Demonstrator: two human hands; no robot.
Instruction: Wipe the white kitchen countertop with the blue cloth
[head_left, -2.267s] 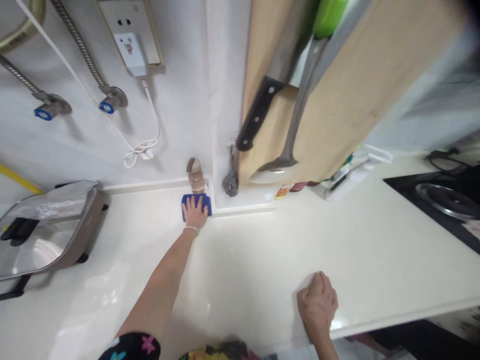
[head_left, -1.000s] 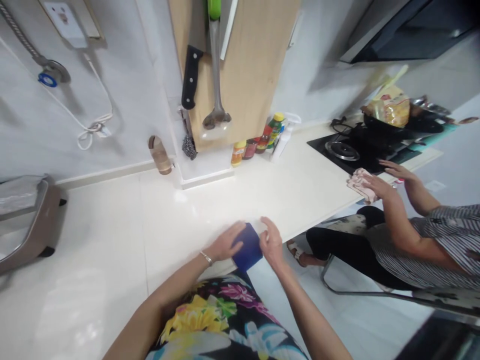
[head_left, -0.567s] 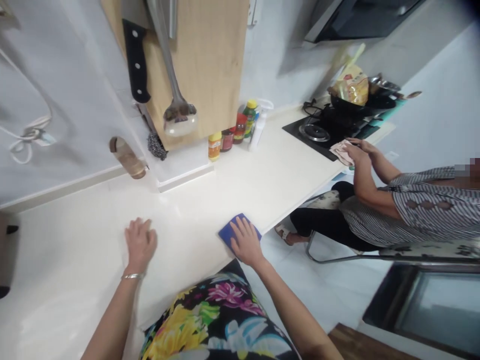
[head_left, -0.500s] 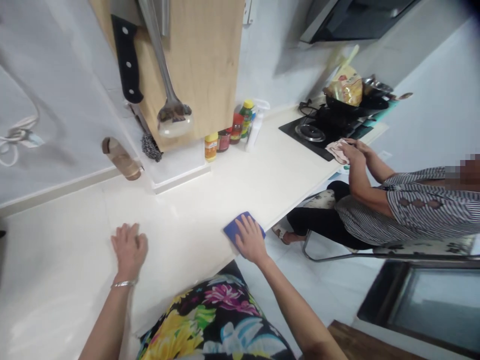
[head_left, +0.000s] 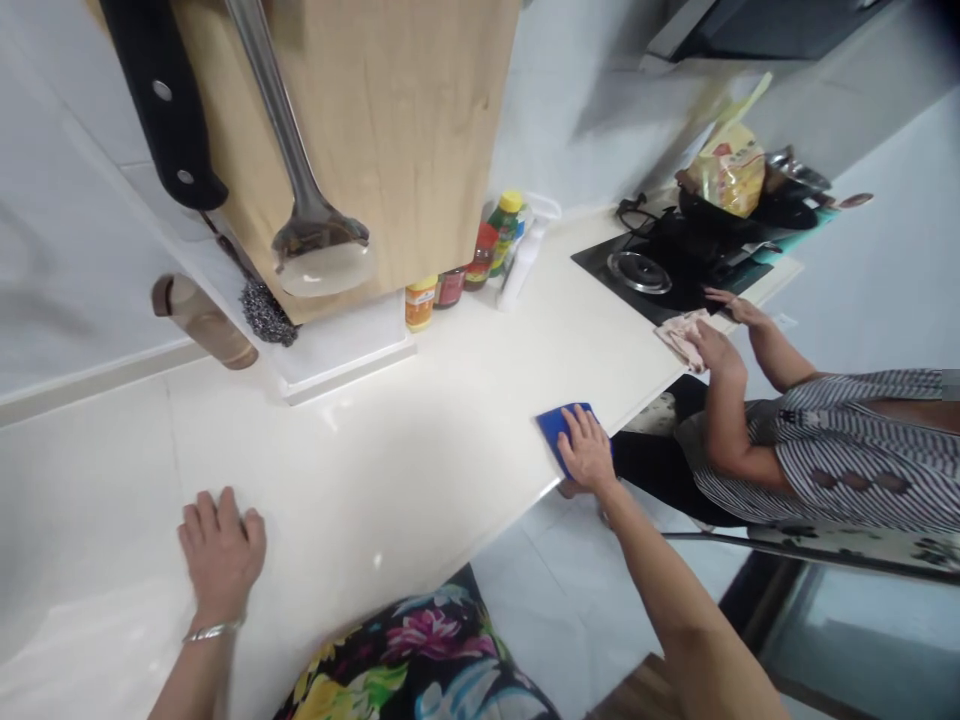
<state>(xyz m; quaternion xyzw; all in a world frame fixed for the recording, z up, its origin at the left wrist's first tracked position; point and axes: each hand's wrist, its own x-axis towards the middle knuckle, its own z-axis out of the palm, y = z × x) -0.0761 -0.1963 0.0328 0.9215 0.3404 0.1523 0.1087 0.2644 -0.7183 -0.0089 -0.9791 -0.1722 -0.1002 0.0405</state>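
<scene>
My right hand (head_left: 587,450) presses a folded blue cloth (head_left: 553,428) against the white countertop (head_left: 375,470), close to its front edge. The fingers lie over the cloth, and part of it is hidden beneath the palm. On the left, my left hand (head_left: 221,555) rests on the same countertop with its fingers outstretched and nothing in them; a silver bracelet (head_left: 214,631) circles that wrist.
A wooden board (head_left: 397,130), a black-handled knife (head_left: 161,100), a ladle (head_left: 319,240) and a steel scourer (head_left: 268,313) hang ahead. Several bottles, including a yellow one (head_left: 421,303), stand behind. At right, a person (head_left: 810,440) holds a pale cloth (head_left: 682,336) by the cooktop (head_left: 607,265).
My right hand and the blue cloth have slid right along the counter edge. The view has shifted closer to the hanging utensils. The other person's far hand has moved apart from the pale cloth.
</scene>
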